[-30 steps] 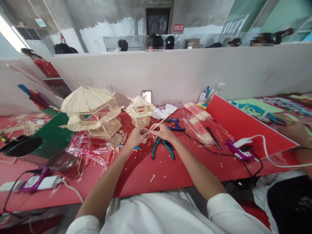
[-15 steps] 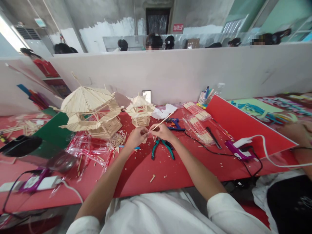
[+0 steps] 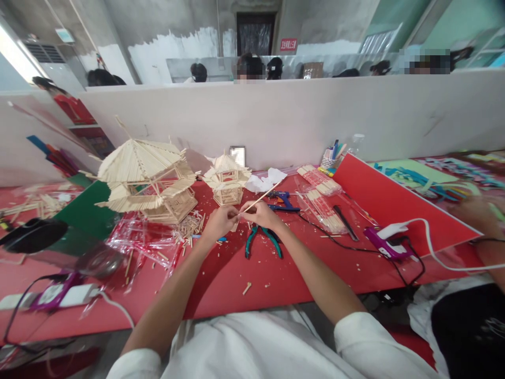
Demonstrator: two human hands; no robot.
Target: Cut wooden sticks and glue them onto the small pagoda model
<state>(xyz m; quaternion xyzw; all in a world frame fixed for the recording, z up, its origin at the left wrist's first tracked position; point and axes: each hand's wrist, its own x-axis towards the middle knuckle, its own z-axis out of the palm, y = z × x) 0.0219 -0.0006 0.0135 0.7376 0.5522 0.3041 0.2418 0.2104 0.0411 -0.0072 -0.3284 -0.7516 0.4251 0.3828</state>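
Note:
My left hand [image 3: 221, 222] and my right hand [image 3: 261, 215] meet in front of the small stick pavilion [image 3: 226, 181]. A thin wooden stick [image 3: 269, 192] slants up to the right, its near end between my fingertips. Both hands are closed in a pinch on it; the fingers partly hide that end. Just below my right hand lie pliers with teal handles [image 3: 248, 246], spread apart. Beyond that hand is a blue glue gun [image 3: 283, 200]. To the left stands a larger pavilion made of sticks [image 3: 142, 181].
Packs of wooden sticks [image 3: 325, 210] and a dark pen-like tool [image 3: 346, 223] lie right, near a tilted red board [image 3: 394, 197]. Crumpled plastic wrappers [image 3: 138, 242] and a clear bottle [image 3: 71, 258] lie left. A purple power strip [image 3: 389, 245] has trailing cables. Another person's arm [image 3: 487, 226] is far right.
My fingertips have shifted slightly at the stick's near end, with my right fingers a little lower and farther left. The things on the table have stayed put.

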